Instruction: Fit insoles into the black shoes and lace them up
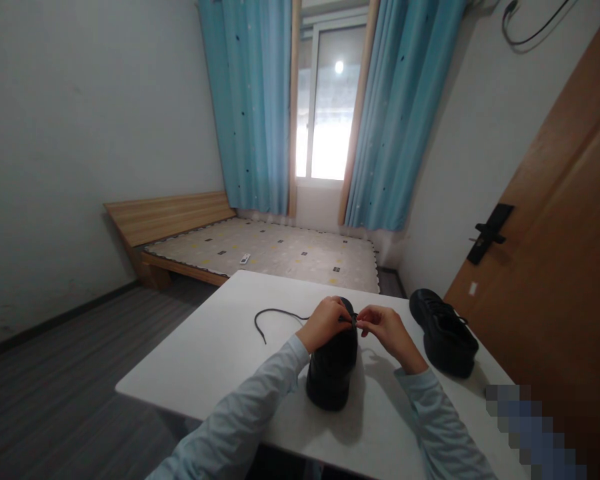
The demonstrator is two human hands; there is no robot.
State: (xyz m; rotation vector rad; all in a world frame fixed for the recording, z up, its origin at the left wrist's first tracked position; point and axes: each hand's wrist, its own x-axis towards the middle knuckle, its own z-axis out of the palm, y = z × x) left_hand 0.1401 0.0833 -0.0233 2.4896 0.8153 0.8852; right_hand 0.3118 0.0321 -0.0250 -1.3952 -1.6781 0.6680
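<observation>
A black shoe (333,370) stands on the white table (215,360), heel toward me. My left hand (325,323) rests on the top of the shoe and grips it near the lace holes. My right hand (387,333) pinches the black shoelace right at the top of the shoe, fingertips touching the left hand's. The lace's free length (275,315) trails off to the left across the table in a loop. Both arms wear pale blue sleeves.
A second black shoe (445,333) lies on the table to the right, near a wooden door (555,267). Beyond the table are a low wooden bed (260,250), blue curtains (253,100) and a window. Grey floor lies left.
</observation>
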